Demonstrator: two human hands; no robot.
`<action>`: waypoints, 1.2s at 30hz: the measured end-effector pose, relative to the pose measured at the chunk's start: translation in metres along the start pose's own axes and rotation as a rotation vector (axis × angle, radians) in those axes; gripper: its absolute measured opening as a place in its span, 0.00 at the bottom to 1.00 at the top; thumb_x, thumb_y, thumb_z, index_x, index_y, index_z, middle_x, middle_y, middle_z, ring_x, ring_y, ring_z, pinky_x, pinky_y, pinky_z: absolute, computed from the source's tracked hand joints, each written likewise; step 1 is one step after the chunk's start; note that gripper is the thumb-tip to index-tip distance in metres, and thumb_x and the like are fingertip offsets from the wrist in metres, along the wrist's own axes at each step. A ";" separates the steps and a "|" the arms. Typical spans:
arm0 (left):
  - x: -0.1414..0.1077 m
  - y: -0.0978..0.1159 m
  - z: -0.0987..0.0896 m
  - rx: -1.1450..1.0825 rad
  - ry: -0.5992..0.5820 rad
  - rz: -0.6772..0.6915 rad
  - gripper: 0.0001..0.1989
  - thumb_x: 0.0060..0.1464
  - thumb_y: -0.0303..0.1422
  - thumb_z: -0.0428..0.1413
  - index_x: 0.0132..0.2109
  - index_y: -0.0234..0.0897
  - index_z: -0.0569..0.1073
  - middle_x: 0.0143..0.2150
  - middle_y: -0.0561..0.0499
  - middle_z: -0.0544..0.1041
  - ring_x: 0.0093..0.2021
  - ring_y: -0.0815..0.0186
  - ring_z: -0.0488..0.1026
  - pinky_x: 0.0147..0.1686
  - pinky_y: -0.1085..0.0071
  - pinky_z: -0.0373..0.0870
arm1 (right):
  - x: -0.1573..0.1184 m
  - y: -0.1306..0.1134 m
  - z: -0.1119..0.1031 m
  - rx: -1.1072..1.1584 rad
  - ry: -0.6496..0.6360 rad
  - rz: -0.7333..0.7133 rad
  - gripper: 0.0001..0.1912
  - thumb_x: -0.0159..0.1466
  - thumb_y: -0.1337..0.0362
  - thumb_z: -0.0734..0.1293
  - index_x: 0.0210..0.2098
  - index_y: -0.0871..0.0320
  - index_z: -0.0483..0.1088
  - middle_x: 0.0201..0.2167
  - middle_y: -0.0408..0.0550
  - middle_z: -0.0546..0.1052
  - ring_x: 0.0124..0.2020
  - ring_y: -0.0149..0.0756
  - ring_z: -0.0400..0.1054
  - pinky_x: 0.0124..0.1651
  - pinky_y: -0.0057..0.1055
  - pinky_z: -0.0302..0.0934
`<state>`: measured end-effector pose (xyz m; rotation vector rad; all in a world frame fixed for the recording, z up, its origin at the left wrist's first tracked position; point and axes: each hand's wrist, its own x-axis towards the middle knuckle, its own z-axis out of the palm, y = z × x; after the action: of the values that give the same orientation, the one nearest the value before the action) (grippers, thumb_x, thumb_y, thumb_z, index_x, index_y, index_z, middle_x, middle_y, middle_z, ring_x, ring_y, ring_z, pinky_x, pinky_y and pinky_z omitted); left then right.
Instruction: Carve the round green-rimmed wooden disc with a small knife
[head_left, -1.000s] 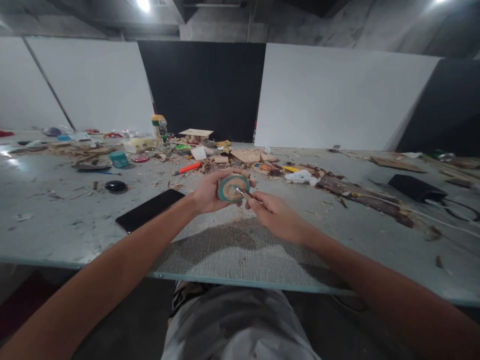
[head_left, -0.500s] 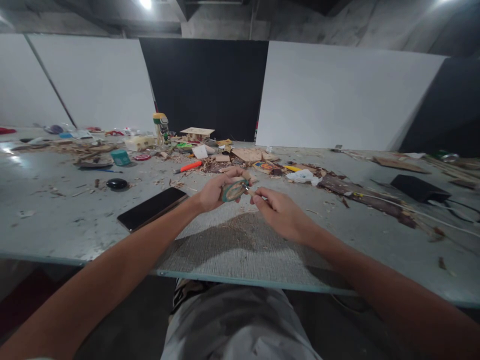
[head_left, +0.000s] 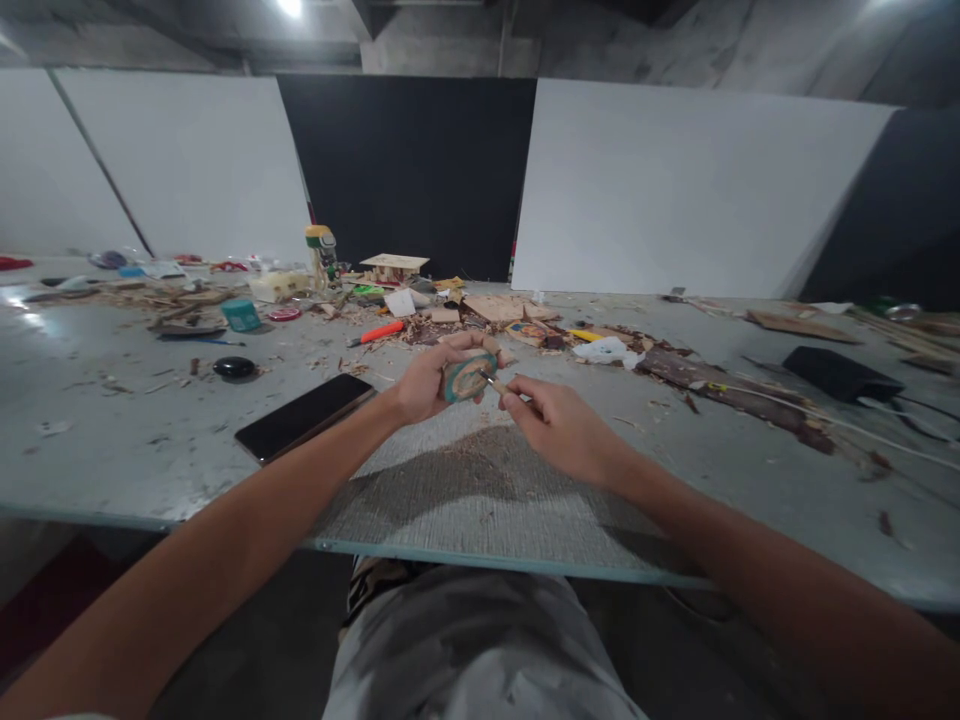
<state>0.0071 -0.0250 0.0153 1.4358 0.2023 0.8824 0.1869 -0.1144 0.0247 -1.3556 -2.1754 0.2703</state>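
Tabletop (head_left: 150, 430) bears a teal tub (head_left: 241, 316), contents hidden; left fingers (head_left: 474, 341) hold a disc (head_left: 463, 381).

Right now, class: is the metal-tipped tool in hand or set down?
In hand: the right hand grips the tool by its handle, metal tip at the round piece.

Pale grey top (head_left: 487, 640), dark patterned shorts (head_left: 375, 580)
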 end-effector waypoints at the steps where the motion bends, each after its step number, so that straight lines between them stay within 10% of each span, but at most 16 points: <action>1: 0.000 -0.001 -0.001 0.001 -0.006 0.004 0.12 0.49 0.34 0.50 0.41 0.34 0.69 0.42 0.43 0.74 0.31 0.67 0.71 0.27 0.71 0.68 | 0.000 0.000 0.000 0.001 0.000 -0.001 0.13 0.69 0.60 0.55 0.31 0.57 0.62 0.23 0.42 0.67 0.24 0.31 0.58 0.28 0.30 0.46; 15: 0.000 -0.007 0.000 0.099 0.087 -0.004 0.15 0.51 0.37 0.49 0.43 0.35 0.71 0.42 0.45 0.73 0.36 0.64 0.70 0.29 0.71 0.67 | 0.004 0.000 0.012 -0.213 0.019 0.055 0.12 0.69 0.63 0.54 0.38 0.58 0.67 0.28 0.50 0.73 0.25 0.36 0.61 0.28 0.33 0.43; 23: -0.006 -0.020 -0.002 0.393 -0.005 -0.175 0.12 0.52 0.38 0.51 0.39 0.35 0.72 0.36 0.46 0.72 0.33 0.65 0.67 0.27 0.71 0.59 | 0.019 0.016 -0.006 -0.129 -0.305 -0.025 0.16 0.68 0.63 0.55 0.26 0.57 0.64 0.24 0.47 0.71 0.24 0.34 0.59 0.28 0.31 0.46; 31: -0.001 -0.017 -0.008 0.226 0.148 -0.075 0.13 0.53 0.39 0.49 0.40 0.35 0.71 0.36 0.48 0.72 0.28 0.69 0.67 0.24 0.74 0.64 | 0.009 0.011 0.032 -0.056 0.043 0.006 0.11 0.68 0.66 0.54 0.35 0.58 0.66 0.28 0.49 0.74 0.26 0.34 0.61 0.30 0.31 0.47; 36: -0.003 -0.022 -0.002 0.298 0.079 -0.175 0.14 0.53 0.41 0.52 0.37 0.33 0.72 0.33 0.48 0.71 0.29 0.69 0.67 0.24 0.75 0.61 | 0.018 0.019 0.000 -0.081 -0.245 -0.086 0.12 0.67 0.66 0.55 0.31 0.58 0.66 0.31 0.50 0.75 0.30 0.35 0.63 0.33 0.31 0.50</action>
<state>0.0124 -0.0229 -0.0061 1.6310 0.5296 0.7876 0.1952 -0.0895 0.0222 -1.3273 -2.4643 0.3334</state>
